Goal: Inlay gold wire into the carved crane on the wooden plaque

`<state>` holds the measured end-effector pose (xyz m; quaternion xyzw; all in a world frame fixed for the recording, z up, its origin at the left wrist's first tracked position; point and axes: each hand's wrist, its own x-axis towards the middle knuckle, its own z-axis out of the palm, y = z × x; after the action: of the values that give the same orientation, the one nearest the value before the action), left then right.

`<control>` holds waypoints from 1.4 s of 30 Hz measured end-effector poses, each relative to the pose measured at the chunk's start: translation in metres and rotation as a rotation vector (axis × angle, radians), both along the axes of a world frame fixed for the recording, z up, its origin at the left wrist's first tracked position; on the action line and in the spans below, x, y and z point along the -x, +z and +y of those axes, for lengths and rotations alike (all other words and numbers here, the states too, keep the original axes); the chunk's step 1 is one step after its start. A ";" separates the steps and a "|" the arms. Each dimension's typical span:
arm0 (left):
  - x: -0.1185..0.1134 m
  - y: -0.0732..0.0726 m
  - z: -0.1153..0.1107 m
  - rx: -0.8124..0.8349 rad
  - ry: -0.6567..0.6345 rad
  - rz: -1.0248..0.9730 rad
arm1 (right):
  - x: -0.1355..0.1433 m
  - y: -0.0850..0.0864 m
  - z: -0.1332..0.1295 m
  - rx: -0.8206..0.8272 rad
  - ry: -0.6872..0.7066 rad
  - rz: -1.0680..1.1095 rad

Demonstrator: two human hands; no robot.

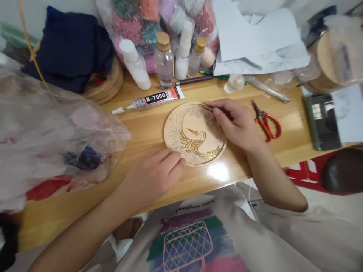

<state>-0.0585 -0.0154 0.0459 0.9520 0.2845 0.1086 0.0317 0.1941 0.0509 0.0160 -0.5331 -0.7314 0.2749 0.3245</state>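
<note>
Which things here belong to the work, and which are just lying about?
Belongs, by the look of it:
round wooden plaque, touched by the left hand
thin dark tool in the right hand
probably the glue tube and red-handled tool

Apparently just lying about:
phone
navy cloth
papers

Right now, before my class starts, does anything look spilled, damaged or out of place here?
Nothing clearly stands out as spilled, damaged or misplaced. The bright patch on the wooden table beside the round plaque looks like glare.
</note>
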 end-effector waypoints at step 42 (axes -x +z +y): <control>-0.023 0.012 0.012 0.529 0.283 0.159 | 0.016 0.029 -0.097 0.097 -0.123 0.379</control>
<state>-0.0351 -0.0037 0.0576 0.8672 0.4343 -0.0409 0.2404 0.1779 -0.0464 0.0452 -0.5306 -0.6090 0.3851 0.4465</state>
